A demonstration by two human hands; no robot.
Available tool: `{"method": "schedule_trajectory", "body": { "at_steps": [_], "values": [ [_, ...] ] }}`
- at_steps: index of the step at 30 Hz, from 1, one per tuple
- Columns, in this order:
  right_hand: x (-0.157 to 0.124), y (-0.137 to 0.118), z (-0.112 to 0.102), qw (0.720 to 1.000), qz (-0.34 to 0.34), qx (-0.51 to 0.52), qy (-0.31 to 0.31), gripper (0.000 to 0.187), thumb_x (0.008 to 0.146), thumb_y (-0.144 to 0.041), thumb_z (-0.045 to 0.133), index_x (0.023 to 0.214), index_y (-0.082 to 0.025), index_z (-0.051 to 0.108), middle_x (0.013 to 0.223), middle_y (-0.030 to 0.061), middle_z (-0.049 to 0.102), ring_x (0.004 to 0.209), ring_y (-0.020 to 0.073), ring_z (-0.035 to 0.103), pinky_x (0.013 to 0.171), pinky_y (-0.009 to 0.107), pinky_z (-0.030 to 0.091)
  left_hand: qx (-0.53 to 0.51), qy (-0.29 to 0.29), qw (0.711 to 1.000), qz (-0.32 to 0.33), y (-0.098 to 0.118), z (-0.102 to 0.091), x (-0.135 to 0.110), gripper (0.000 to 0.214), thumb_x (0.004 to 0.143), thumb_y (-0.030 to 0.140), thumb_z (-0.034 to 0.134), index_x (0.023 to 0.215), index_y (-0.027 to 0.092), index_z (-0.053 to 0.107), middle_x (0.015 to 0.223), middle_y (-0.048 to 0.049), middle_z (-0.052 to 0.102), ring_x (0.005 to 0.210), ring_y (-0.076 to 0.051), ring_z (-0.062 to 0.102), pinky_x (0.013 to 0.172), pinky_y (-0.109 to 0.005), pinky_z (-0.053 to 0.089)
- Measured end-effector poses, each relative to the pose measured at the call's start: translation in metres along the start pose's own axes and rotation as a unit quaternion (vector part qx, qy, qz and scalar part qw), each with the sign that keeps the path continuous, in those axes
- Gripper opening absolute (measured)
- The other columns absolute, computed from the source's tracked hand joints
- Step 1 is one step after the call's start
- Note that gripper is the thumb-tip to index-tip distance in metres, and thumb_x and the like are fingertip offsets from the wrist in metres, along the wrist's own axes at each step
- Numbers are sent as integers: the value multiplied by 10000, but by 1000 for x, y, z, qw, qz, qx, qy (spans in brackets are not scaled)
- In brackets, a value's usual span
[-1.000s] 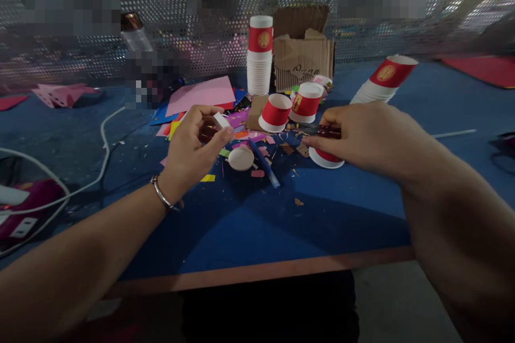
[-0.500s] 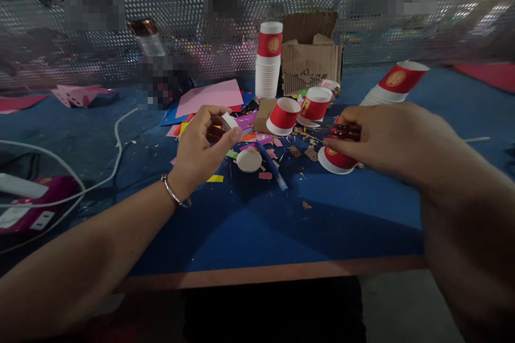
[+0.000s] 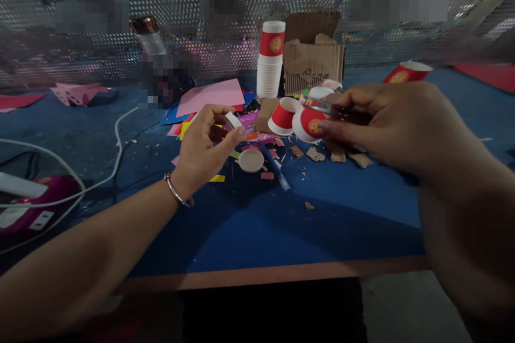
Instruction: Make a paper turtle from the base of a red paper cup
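Observation:
My left hand [image 3: 213, 142] pinches a small white piece [image 3: 233, 120], perhaps folded card, between thumb and fingertips. My right hand [image 3: 374, 118] is closed around scissors [image 3: 322, 105], whose metal blades point left. Against the right thumb is a red and white paper cup [image 3: 310, 124], tilted. Just left of it, another paper cup [image 3: 284, 116] rests rim down on the table, and a third cup [image 3: 319, 92] is partly hidden behind the scissors. Below the left hand lies a round white disc [image 3: 251, 161], with a blue pen [image 3: 274, 166] beside it.
A tall stack of paper cups [image 3: 270, 59] stands near a torn cardboard box [image 3: 314, 64]. Another cup [image 3: 406, 72] leans at the right. Pink paper sheets [image 3: 211, 97] and coloured scraps cover the middle. A white cable [image 3: 116, 144] crosses the left to a purple power strip [image 3: 60, 198].
My right hand has shifted the cup left and slightly up, toward the other cups, uncovering cardboard scraps. The scissors rose with it. My left hand has barely moved.

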State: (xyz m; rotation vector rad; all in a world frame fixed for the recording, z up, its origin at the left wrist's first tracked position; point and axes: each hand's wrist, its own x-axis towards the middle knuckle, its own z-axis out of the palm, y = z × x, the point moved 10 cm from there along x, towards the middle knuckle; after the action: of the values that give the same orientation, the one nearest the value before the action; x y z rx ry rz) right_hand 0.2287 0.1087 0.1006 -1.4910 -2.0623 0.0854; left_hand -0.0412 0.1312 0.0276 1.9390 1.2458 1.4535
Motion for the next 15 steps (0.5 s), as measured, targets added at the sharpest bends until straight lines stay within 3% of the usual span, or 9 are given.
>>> {"method": "schedule_trajectory", "body": {
  "at_steps": [4,10,15],
  "values": [
    [16,3,2,999,7,-15,33,219,906,-322,849,1092,-206,846,972,82,827,847,228,681,779,377,422,-8,3,1000,0,1,0,0,392,901,418,795,1216,224,665,1066,-67,790,812,-180,692,706,-362,546],
    [45,4,22,1000,-9,-1,20,151,935,-274,809,1064,-197,808,1041,105,822,906,232,671,818,375,422,-16,2,1000,7,2,0,0,388,910,435,808,1213,241,664,1049,-53,789,805,-180,699,703,-346,578],
    [50,8,43,1000,3,12,-17,137,929,-312,825,1008,-217,765,982,88,807,895,229,672,797,354,419,-12,-2,1000,2,-3,1,1,391,908,430,802,1219,237,665,1011,-44,763,787,-179,693,687,-343,564]
  ]
}}
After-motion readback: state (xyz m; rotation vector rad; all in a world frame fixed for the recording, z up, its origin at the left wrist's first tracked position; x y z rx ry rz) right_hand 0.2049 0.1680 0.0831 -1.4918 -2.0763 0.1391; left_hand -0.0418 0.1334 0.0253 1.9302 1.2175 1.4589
